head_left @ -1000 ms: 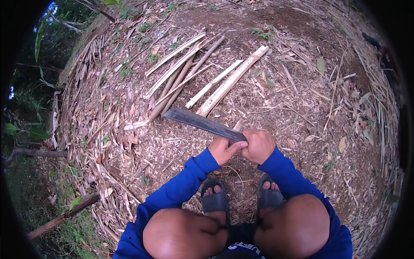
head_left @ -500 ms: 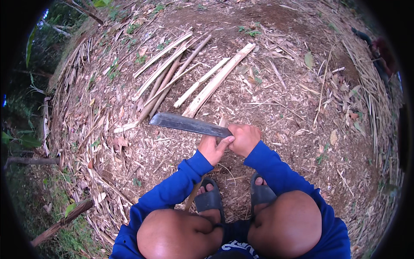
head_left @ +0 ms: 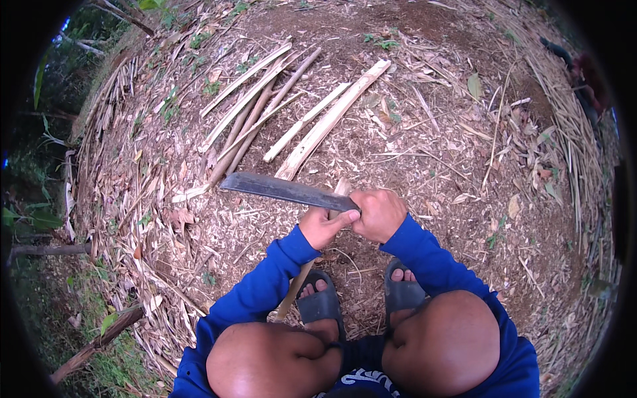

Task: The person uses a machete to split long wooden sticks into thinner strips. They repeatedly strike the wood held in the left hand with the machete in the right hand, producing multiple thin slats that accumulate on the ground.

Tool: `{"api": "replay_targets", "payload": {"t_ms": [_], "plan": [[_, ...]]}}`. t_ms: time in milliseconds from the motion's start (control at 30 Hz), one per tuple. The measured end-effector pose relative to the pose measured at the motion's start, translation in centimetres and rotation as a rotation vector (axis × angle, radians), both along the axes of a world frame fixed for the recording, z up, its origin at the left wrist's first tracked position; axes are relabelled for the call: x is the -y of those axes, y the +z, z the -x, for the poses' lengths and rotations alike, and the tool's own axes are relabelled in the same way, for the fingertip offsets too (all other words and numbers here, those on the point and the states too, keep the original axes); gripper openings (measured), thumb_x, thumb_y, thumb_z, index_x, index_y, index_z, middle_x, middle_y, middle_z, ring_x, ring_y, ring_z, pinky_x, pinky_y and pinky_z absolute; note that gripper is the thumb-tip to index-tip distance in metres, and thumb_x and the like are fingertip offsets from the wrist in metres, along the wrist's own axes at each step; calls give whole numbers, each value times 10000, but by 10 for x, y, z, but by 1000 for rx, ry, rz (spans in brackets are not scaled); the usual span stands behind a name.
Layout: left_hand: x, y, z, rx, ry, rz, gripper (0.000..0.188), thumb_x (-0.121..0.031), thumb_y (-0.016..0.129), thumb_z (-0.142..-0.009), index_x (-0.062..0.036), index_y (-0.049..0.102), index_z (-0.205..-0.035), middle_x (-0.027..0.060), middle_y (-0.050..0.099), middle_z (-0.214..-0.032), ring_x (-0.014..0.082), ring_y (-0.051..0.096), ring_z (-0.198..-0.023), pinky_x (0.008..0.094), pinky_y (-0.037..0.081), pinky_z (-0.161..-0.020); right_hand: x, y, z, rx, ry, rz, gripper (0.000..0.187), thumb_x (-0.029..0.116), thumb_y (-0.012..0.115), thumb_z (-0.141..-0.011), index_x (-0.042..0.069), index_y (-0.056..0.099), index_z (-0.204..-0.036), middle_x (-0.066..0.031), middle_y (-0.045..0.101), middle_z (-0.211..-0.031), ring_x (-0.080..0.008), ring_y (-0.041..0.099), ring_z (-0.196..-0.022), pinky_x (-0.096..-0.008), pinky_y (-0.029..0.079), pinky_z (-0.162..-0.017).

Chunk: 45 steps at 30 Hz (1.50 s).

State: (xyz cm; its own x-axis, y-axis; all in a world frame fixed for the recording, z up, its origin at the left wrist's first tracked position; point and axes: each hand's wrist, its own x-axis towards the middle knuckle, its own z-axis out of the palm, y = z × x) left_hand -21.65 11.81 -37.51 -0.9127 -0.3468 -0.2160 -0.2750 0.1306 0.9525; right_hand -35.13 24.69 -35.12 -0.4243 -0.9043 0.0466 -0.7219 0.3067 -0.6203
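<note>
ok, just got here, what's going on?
A crouching person in blue sleeves has a machete in the right hand, its blade pointing left. The left hand holds a pale stick, and the blade crosses in front of it; whether it's biting in, I can't tell. Pale split pieces and brown sticks lie on the littered ground ahead.

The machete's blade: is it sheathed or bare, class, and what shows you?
Bare: the dark blade extends leftward from the right hand, with no sheath around it.
</note>
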Motion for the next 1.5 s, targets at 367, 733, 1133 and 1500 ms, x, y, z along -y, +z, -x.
{"api": "replay_targets", "payload": {"t_ms": [367, 733, 1133, 1500], "plan": [[-2, 3, -6, 24, 18, -473, 252, -272, 744, -911, -46, 657, -980, -74, 498, -569, 26, 409, -456, 228, 290, -403, -2, 7, -1, -46, 26, 56, 121, 176, 663, -707, 77, 650, -776, -152, 672, -718, -373, 678, -656, -487, 553, -611], [-4, 0, -6, -47, 28, -417, 258, -275, 743, -912, -45, 655, -988, -39, 563, -649, 35, 489, -561, 231, 378, -490, 0, 6, -3, -36, 35, 43, 139, 200, 680, -717, 79, 646, -776, -142, 676, -716, -366, 685, -662, -484, 553, -609], [-2, 13, 1, 149, 73, -322, 250, -275, 734, -915, -34, 673, -936, -35, 590, -662, 36, 473, -547, 236, 361, -481, 8, -19, -5, -92, -35, 64, 189, 265, 684, -762, 84, 635, -786, -181, 674, -708, -375, 685, -643, -479, 552, -592], [-8, 0, 6, 51, -31, 3, 341, -323, 734, -913, 3, 685, -1001, 21, 660, -815, 83, 575, -780, 283, 485, -706, -4, -9, -1, -15, -22, -23, 116, 200, 625, -744, 86, 627, -762, -183, 673, -729, -398, 669, -658, -494, 545, -595]]}}
